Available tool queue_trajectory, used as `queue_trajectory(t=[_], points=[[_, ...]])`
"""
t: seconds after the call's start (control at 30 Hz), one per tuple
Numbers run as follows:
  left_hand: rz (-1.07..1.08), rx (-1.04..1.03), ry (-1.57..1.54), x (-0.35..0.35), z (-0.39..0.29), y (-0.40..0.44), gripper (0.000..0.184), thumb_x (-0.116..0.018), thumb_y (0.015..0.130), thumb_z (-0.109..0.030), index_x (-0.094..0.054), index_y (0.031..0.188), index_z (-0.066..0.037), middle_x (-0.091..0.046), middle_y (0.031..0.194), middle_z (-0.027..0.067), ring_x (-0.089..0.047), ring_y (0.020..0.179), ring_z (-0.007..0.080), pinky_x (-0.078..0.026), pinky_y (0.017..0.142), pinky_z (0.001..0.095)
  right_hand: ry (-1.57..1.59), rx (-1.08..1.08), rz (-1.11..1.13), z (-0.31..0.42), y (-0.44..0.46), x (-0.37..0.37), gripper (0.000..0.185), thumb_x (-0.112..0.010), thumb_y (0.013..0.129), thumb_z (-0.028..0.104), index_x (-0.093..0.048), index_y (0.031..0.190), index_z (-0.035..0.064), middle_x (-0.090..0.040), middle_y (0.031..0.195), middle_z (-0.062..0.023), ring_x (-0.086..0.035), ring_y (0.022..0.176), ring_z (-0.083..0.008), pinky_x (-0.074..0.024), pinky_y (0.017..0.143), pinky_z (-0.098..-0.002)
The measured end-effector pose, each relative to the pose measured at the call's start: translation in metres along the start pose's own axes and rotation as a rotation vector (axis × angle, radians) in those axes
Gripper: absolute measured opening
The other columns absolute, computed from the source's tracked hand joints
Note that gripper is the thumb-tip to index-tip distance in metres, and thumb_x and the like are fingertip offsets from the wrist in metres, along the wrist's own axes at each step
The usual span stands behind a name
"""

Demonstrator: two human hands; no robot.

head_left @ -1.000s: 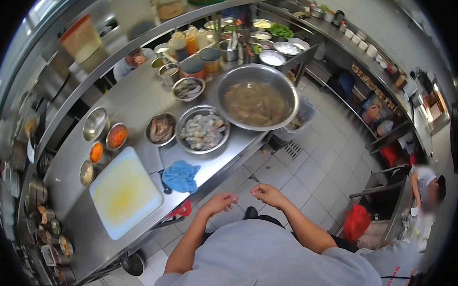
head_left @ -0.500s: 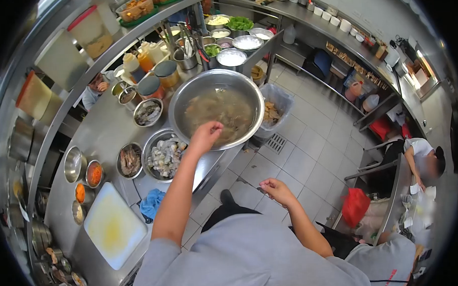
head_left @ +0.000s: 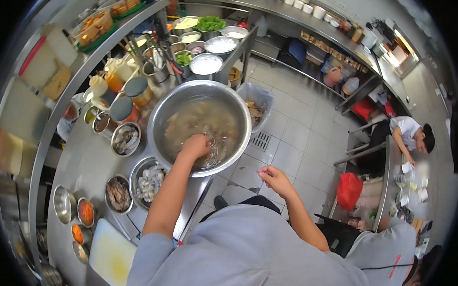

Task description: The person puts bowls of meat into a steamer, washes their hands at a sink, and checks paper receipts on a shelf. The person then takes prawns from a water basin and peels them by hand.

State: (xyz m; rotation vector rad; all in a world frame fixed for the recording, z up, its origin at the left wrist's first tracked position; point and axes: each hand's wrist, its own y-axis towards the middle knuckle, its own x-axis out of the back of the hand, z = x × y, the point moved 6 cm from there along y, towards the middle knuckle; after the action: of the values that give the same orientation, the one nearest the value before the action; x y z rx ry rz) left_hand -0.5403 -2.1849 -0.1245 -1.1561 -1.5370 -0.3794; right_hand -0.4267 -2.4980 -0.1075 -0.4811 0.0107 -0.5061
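Observation:
A large steel basin (head_left: pixel 241 99) holds cloudy brownish water with blurred pieces under the surface. My left hand (head_left: pixel 196 146) reaches into it, fingers curled at the water line among ripples; whatever they grip is hidden. Over the floor, right of the basin, my right hand (head_left: pixel 274 180) has its fingertips pinched together, and anything between them is too small to name. Beside the basin stands a bowl of greyish peeled shrimp (head_left: pixel 149 183), partly behind my left arm. A smaller bowl of unpeeled shrimp (head_left: pixel 119 194) sits left of that.
A white cutting board (head_left: pixel 112 255) lies on the steel counter near small bowls of shredded carrot (head_left: pixel 85 212). Sauce tubs (head_left: pixel 123 110) and a bowl of grey seafood (head_left: pixel 126 140) stand behind. A lined bin (head_left: pixel 260 99) is right of the basin. Co-workers (head_left: pixel 408 134) are at right.
My left hand has lowered from above the basin into the water, stirring up ripples. My right hand stays pinched, slightly shifted. The camera view has turned, moving the counter leftward in view.

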Motion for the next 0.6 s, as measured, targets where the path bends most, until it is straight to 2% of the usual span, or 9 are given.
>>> queue_trajectory(t=[0.07, 0.13, 0.23, 0.3, 0.43, 0.5, 0.53, 0.6], points=[[0.021, -0.113, -0.057, -0.002, -0.004, -0.001, 0.042, -0.077, 0.070, -0.022, -0.067, 0.110, -0.014, -0.067, 0.103, 0.0153, -0.063, 0.102, 0.0352, -0.051, 0.089, 0.0452, 0.007, -0.004, -0.035, 0.004, 0.007, 0.001, 0.023, -0.064, 0.093, 0.023, -0.065, 0.108, 0.0064, -0.059, 0.083, 0.0009, -0.051, 0.069, -0.0074, -0.0421, 0.059, -0.0230], [-0.093, -0.167, -0.014, 0.002, -0.018, -0.015, 0.040, -0.075, 0.072, -0.020, -0.067, 0.111, -0.014, -0.061, 0.110, 0.0172, -0.060, 0.107, 0.0366, -0.050, 0.090, 0.0458, -0.074, 0.015, -0.001, 0.019, 0.016, -0.002, 0.022, -0.065, 0.093, 0.024, -0.065, 0.108, 0.0078, -0.061, 0.083, 0.0001, -0.053, 0.072, -0.0084, -0.0444, 0.061, -0.0246], [-0.011, -0.182, -0.005, 0.004, -0.037, -0.022, 0.039, -0.076, 0.072, -0.021, -0.067, 0.110, -0.013, -0.056, 0.118, 0.0183, -0.057, 0.111, 0.0376, -0.049, 0.092, 0.0461, -0.116, 0.116, 0.018, 0.040, 0.043, -0.007, 0.022, -0.064, 0.093, 0.025, -0.065, 0.106, 0.0068, -0.062, 0.083, -0.0004, -0.055, 0.074, -0.0087, -0.0461, 0.063, -0.0259], [-0.004, -0.159, 0.082, 0.002, -0.038, -0.021, 0.037, -0.075, 0.074, -0.022, -0.068, 0.108, -0.013, -0.058, 0.113, 0.0188, -0.058, 0.108, 0.0366, -0.049, 0.091, 0.0460, -0.110, 0.240, 0.079, 0.061, 0.064, -0.017, 0.021, -0.065, 0.093, 0.023, -0.066, 0.103, 0.0048, -0.062, 0.083, -0.0003, -0.055, 0.075, -0.0085, -0.0468, 0.066, -0.0257], [0.014, -0.113, 0.020, -0.006, -0.022, -0.015, 0.031, -0.073, 0.076, -0.022, -0.070, 0.105, -0.010, -0.060, 0.109, 0.0186, -0.059, 0.107, 0.0361, -0.049, 0.090, 0.0467, -0.149, 0.308, 0.185, 0.117, 0.086, -0.031, 0.019, -0.066, 0.092, 0.020, -0.067, 0.101, 0.0032, -0.063, 0.081, 0.0004, -0.055, 0.074, -0.0083, -0.0477, 0.070, -0.0254], [-0.093, -0.135, -0.146, 0.009, -0.020, -0.014, 0.025, -0.069, 0.080, -0.019, -0.071, 0.103, -0.009, -0.062, 0.105, 0.0196, -0.060, 0.102, 0.0368, -0.048, 0.087, 0.0461, -0.156, 0.363, 0.226, 0.137, 0.101, -0.030, 0.019, -0.066, 0.092, 0.019, -0.067, 0.102, 0.0032, -0.063, 0.081, 0.0006, -0.055, 0.074, -0.0081, -0.0478, 0.069, -0.0255], [-0.109, -0.073, -0.154, 0.014, -0.013, -0.015, 0.025, -0.069, 0.080, -0.019, -0.071, 0.103, -0.009, -0.062, 0.105, 0.0196, -0.060, 0.102, 0.0368, -0.048, 0.087, 0.0461, -0.155, 0.415, 0.223, 0.147, 0.109, -0.028, 0.019, -0.066, 0.092, 0.019, -0.067, 0.103, 0.0031, -0.063, 0.080, 0.0008, -0.055, 0.073, -0.0079, -0.0479, 0.068, -0.0256], [-0.295, -0.072, -0.459, 0.035, -0.003, -0.018, 0.019, -0.065, 0.088, -0.019, -0.069, 0.101, -0.006, -0.064, 0.094, 0.0124, -0.061, 0.092, 0.0295, -0.048, 0.083, 0.0384, -0.155, 0.375, 0.314, 0.165, 0.122, -0.024, 0.020, -0.066, 0.092, 0.018, -0.066, 0.106, 0.0034, -0.062, 0.080, 0.0011, -0.055, 0.073, -0.0079, -0.0479, 0.068, -0.0255]])
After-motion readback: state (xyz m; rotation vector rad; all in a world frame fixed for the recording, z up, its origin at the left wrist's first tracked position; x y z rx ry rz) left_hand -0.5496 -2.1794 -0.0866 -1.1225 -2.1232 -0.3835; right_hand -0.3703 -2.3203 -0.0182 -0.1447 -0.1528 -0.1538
